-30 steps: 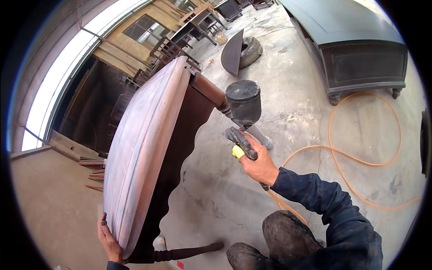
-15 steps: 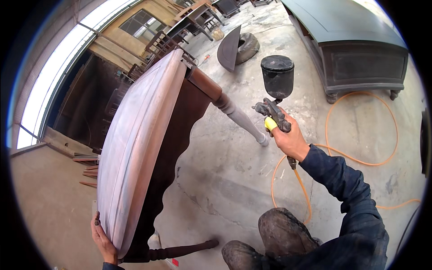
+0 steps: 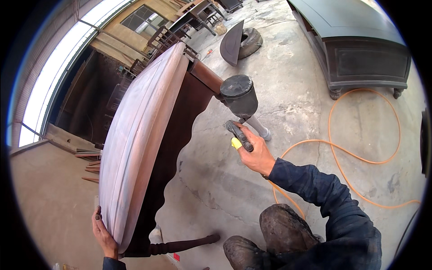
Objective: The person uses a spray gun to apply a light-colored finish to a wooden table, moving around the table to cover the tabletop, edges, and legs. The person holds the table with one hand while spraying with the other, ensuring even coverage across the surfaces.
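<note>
Right hand [image 3: 255, 155] clamped on gravity-feed spray gun [image 3: 239, 112], cup-heavy, best gripped at handle; left hand [image 3: 104, 234] closed around lower rim of tipped wooden table [image 3: 139, 139], stiff, heavy, likely wet-slick.

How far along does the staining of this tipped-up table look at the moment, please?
The apron and near leg already look dark brown. In hand: the left hand props the tilted table top by its edge, while the right hand aims the spray gun near the upper leg, whose lower part is still pale. The top looks pinkish and lighter, likely unfinished.
</note>
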### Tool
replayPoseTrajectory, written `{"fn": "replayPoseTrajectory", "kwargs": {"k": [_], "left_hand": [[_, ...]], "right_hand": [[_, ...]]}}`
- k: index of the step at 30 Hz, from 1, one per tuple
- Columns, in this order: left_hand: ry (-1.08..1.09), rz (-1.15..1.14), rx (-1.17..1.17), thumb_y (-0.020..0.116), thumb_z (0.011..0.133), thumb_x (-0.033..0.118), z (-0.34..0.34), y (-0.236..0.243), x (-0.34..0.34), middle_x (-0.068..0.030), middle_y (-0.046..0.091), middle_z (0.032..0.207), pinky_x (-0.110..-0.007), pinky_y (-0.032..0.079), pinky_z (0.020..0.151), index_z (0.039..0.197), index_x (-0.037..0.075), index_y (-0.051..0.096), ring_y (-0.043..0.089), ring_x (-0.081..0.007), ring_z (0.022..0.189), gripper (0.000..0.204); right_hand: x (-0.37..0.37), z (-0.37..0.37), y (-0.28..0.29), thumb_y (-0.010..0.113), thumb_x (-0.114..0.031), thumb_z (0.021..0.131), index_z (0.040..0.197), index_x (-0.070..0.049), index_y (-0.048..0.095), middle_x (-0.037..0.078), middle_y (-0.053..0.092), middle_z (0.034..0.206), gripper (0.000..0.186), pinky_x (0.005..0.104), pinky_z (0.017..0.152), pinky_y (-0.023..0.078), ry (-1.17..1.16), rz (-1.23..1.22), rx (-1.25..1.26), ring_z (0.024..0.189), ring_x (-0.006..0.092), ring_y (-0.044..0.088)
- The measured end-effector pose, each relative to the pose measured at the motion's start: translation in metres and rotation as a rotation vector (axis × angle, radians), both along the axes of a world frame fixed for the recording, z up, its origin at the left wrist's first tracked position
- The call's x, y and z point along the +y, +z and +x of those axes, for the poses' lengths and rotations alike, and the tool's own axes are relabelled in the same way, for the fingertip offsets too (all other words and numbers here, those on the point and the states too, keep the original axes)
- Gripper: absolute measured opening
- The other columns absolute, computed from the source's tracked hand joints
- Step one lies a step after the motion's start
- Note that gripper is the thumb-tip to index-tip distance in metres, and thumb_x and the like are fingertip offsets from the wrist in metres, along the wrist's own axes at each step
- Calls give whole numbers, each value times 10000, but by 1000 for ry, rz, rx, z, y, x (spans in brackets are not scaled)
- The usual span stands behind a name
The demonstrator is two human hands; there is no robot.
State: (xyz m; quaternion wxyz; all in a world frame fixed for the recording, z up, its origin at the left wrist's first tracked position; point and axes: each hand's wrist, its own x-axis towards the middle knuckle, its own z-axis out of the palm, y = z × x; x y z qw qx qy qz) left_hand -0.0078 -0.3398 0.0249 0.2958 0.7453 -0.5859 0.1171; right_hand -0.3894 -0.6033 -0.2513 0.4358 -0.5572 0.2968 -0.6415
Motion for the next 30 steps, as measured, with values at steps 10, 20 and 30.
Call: {"fn": "replayPoseTrajectory", "kwargs": {"k": [10, 20, 30], "left_hand": [[-6, -3, 15, 330, 1088, 395, 6, 5, 6, -202, 560, 1372, -402, 329, 1146, 1374, -83, 515, 503, -282, 1304, 588], [-48, -11, 24, 333, 1090, 391, 16, 8, 10, -191, 558, 1375, -389, 339, 1144, 1380, -77, 511, 499, -277, 1308, 579], [5, -36, 5, 324, 1087, 393, 3, 7, 7, -188, 568, 1362, -394, 339, 1141, 1371, -70, 524, 497, -272, 1309, 579]], "right_hand": [[4, -51, -26, 558, -18, 890, 1413, -22, 499, 220, 653, 1218, 527, 318, 934, 487, -214, -49, 104, 1104, 263, 664], [13, -22, -30, 570, -14, 894, 1412, 9, 483, 234, 627, 1269, 526, 323, 971, 470, -166, 4, 76, 1155, 307, 645], [22, 24, -9, 568, 29, 851, 1438, 16, 443, 261, 580, 1323, 600, 336, 1009, 451, -48, -107, 57, 1184, 391, 610]]}}
